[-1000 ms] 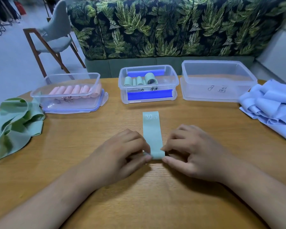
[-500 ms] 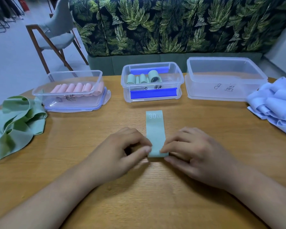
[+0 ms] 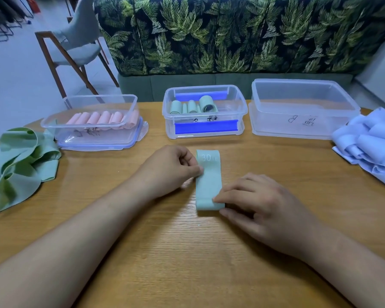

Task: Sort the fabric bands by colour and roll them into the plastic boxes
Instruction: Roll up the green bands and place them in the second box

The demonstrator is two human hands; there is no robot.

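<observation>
- Lying flat and lengthwise in the middle of the wooden table [image 3: 187, 252], the green band [image 3: 208, 183] runs from 6 to 12 o'clock, with "30" printed at its 12 o'clock end.
- The left hand [image 3: 171, 170] sits at the band's 9 o'clock side with its fingers curled in. It pinches the band's left edge just below the print.
- The right hand [image 3: 260, 203] reaches in from 4 o'clock, its bent forefinger and thumb nipping the band's near right corner.
- At 12 o'clock from the band, the middle box [image 3: 205, 130] holds green rolls [image 3: 193, 106].
- At 10 o'clock, the left box [image 3: 93, 136] holds a row of pink rolls [image 3: 100, 117].
- At 1 o'clock, the right box [image 3: 305, 121] has handwriting on its front wall.
- Loose green bands [image 3: 16, 165] are heaped at 9 o'clock and pale blue bands [image 3: 369, 143] at 3 o'clock.
</observation>
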